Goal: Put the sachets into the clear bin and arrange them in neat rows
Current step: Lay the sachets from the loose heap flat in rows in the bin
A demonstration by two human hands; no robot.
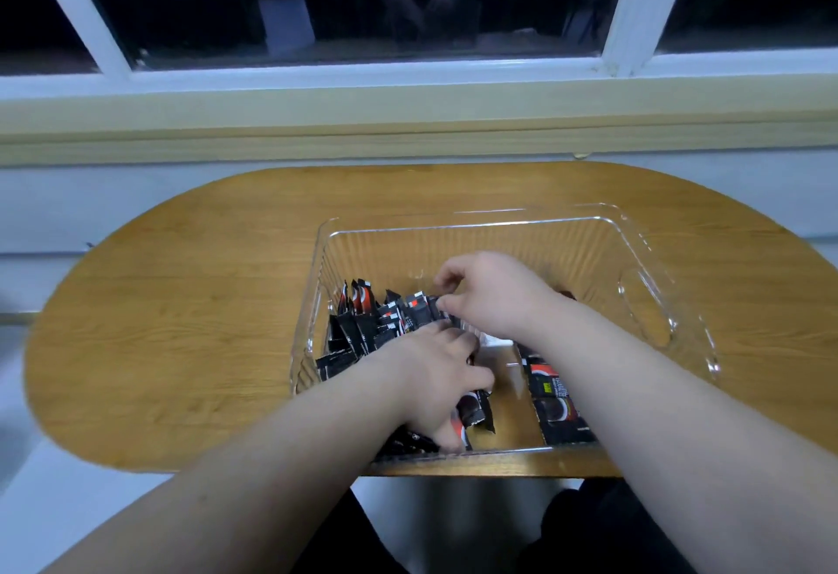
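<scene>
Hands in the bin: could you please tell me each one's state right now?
Left hand: closed, gripping sachets near the front of the bin.
Right hand: closed, pinching upright sachets.

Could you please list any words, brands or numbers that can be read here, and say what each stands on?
No text can be read.
Upright sachets at the left of the clear bin: white print, too blurred to read.
Flat sachet at the near right: white lines and a yellow-green patch, too small to read.
The bin's walls and the table: no markings show.
</scene>
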